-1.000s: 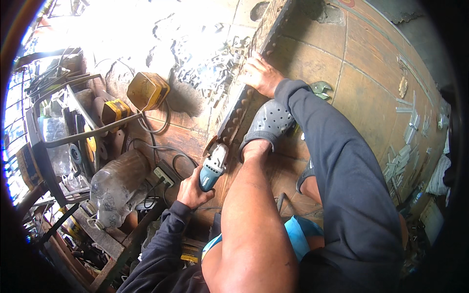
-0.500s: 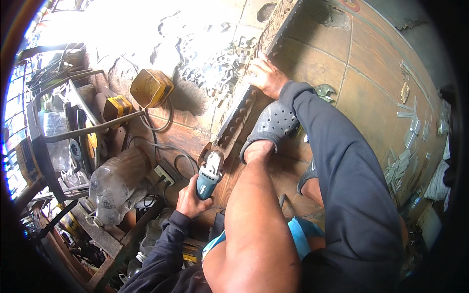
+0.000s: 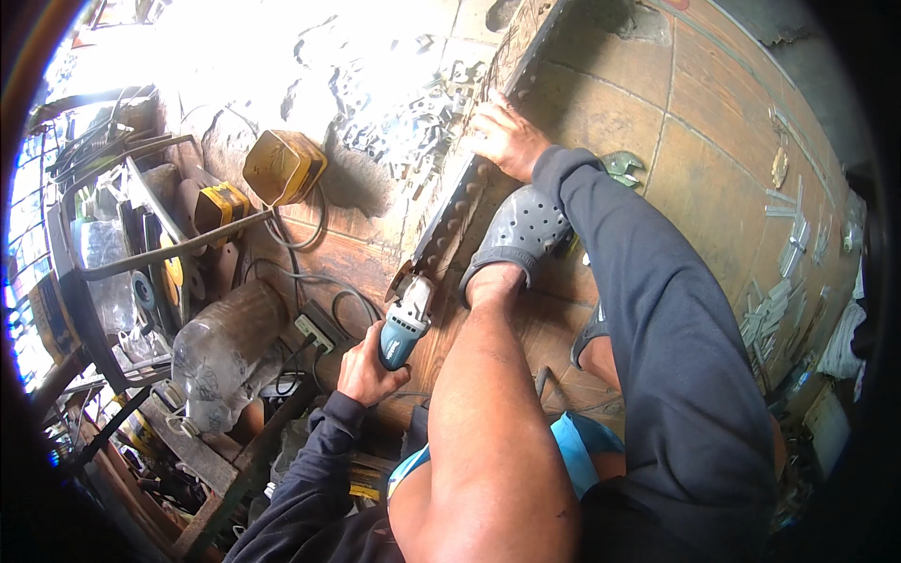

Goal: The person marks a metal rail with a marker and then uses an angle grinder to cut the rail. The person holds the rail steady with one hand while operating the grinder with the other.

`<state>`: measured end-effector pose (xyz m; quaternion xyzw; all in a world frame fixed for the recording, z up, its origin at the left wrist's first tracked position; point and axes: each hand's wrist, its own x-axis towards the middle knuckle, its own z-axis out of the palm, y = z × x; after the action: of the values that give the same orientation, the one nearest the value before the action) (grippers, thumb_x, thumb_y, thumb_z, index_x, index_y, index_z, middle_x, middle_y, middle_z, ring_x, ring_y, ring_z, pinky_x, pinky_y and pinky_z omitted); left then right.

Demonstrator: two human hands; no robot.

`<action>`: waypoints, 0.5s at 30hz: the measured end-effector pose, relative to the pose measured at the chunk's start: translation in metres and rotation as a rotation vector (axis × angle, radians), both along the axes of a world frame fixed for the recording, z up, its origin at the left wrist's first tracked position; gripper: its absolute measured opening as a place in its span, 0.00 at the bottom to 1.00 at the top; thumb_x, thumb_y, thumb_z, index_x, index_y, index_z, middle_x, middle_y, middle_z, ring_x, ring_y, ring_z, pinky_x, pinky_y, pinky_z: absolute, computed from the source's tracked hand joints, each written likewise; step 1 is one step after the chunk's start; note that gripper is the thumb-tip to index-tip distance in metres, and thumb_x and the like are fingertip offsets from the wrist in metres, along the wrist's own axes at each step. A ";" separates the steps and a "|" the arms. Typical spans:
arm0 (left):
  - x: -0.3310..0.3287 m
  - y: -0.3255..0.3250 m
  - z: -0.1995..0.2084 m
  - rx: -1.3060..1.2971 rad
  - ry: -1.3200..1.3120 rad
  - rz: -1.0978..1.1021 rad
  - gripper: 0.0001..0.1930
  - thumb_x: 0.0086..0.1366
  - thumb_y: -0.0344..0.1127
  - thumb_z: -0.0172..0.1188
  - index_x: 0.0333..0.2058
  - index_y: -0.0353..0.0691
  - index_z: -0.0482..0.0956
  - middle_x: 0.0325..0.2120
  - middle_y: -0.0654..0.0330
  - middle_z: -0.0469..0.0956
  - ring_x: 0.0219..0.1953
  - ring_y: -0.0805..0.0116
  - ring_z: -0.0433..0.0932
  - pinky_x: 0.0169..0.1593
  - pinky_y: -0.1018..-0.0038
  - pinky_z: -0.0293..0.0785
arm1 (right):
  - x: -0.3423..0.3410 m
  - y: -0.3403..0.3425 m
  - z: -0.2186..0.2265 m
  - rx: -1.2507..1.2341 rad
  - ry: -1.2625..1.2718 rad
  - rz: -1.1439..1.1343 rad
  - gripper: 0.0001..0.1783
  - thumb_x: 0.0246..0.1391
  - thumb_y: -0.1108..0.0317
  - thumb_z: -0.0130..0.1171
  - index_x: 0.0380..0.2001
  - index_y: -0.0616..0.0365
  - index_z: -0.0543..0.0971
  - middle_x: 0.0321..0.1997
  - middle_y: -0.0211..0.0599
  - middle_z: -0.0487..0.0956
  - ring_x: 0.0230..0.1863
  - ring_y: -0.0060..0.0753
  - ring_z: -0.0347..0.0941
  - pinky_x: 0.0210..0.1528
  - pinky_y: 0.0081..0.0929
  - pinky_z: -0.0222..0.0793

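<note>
My left hand (image 3: 368, 372) is closed around the teal body of an angle grinder (image 3: 402, 340), low in the middle of the view. The grinder's disc (image 3: 400, 281) is at the near end of a long metal bar (image 3: 445, 225) with a row of round bumps. I cannot tell whether the disc touches it. Farther up the bar, my right hand (image 3: 508, 141) grips it, fingers over its far side and some fingertips hidden. Beside the bar, on its right, is my foot in a grey clog (image 3: 526, 231).
Small metal pieces (image 3: 413, 127) lie scattered left of the bar. A yellow container (image 3: 284, 171), a socket block (image 3: 319, 328) with cables and a clear plastic jug (image 3: 221, 361) stand at left. A green jawed tool (image 3: 619, 167) and pale strips (image 3: 771, 314) lie at right.
The grinder has tilted to the right and slid slightly up against the bar's near end, its disc edge now narrower in view. My right hand still holds the bar.
</note>
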<state>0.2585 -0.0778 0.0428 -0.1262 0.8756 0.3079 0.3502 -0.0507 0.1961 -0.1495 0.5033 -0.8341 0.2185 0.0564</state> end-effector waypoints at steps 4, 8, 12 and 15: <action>-0.005 -0.001 0.000 -0.009 -0.022 -0.027 0.42 0.45 0.41 0.71 0.60 0.32 0.67 0.38 0.35 0.82 0.42 0.36 0.83 0.47 0.54 0.80 | 0.000 0.000 0.000 0.006 0.011 0.005 0.17 0.58 0.66 0.54 0.49 0.47 0.82 0.53 0.40 0.77 0.65 0.45 0.68 0.78 0.58 0.49; -0.007 0.000 -0.007 0.025 -0.019 -0.025 0.44 0.45 0.41 0.71 0.61 0.32 0.66 0.38 0.34 0.82 0.42 0.35 0.83 0.47 0.54 0.80 | 0.002 -0.002 0.001 0.032 0.020 -0.016 0.16 0.58 0.66 0.54 0.49 0.47 0.82 0.53 0.39 0.77 0.65 0.45 0.68 0.79 0.58 0.48; 0.001 0.004 -0.008 0.044 0.038 -0.002 0.44 0.44 0.41 0.72 0.61 0.31 0.66 0.39 0.34 0.82 0.43 0.35 0.83 0.47 0.54 0.80 | 0.002 -0.004 0.001 0.011 0.059 -0.039 0.16 0.58 0.66 0.54 0.48 0.48 0.82 0.53 0.39 0.77 0.64 0.44 0.68 0.79 0.58 0.48; 0.009 0.003 -0.003 0.006 0.009 0.029 0.45 0.43 0.41 0.72 0.61 0.31 0.67 0.39 0.34 0.82 0.42 0.36 0.83 0.47 0.55 0.80 | 0.005 0.000 0.001 0.021 0.046 -0.003 0.16 0.57 0.66 0.54 0.48 0.48 0.82 0.51 0.38 0.77 0.63 0.44 0.69 0.78 0.58 0.49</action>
<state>0.2671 -0.0747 0.0402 -0.1363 0.8742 0.3163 0.3424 -0.0460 0.1964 -0.1482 0.5073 -0.8357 0.1980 0.0706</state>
